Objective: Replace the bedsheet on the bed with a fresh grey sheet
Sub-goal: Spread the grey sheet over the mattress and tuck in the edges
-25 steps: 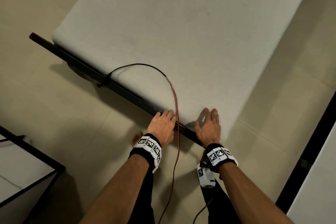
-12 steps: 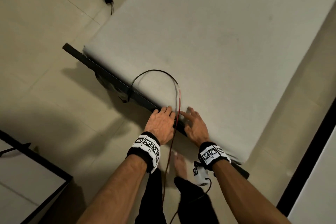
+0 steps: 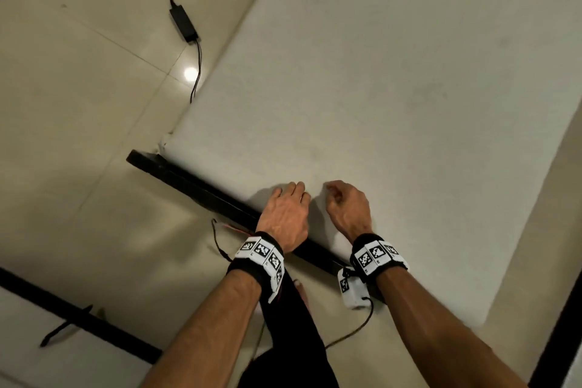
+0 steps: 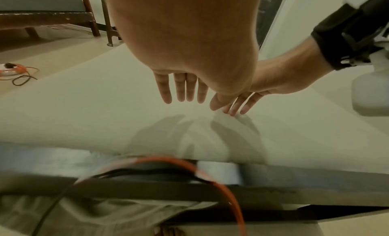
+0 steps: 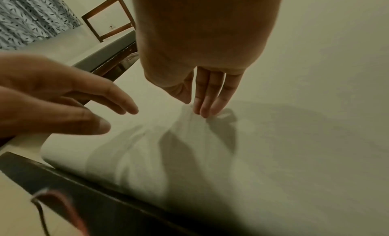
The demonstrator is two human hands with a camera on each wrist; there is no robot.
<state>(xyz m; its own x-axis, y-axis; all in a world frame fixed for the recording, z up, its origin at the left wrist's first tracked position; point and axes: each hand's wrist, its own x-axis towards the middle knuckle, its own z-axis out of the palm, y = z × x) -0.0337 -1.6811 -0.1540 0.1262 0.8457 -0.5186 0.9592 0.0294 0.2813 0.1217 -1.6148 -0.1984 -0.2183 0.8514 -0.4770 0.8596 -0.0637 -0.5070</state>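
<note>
A pale sheet [image 3: 393, 98] covers the mattress on a black bed frame [image 3: 195, 186]. Both hands are at the near edge of the bed. My right hand [image 3: 330, 195] has its fingers curled and pinches a small raised fold of the sheet [image 5: 189, 123] between thumb and fingertips [image 5: 202, 110]; the left wrist view shows the same pinch by the right hand [image 4: 233, 110]. My left hand [image 3: 293, 190] is just beside it with fingers [image 4: 181, 90] straight, holding nothing, a little above the sheet. No grey sheet is in view.
A black power adapter [image 3: 184, 23] with its cable lies on the tiled floor left of the bed. A red and black cable [image 3: 225, 230] hangs by the frame near my legs. Another black frame [image 3: 72, 309] stands at lower left. A wooden chair [image 5: 109, 18] stands beyond.
The red and black cable that looped over the mattress edge now lies off it on the floor. My right hand has gone from flat on the sheet to pinching a fold.
</note>
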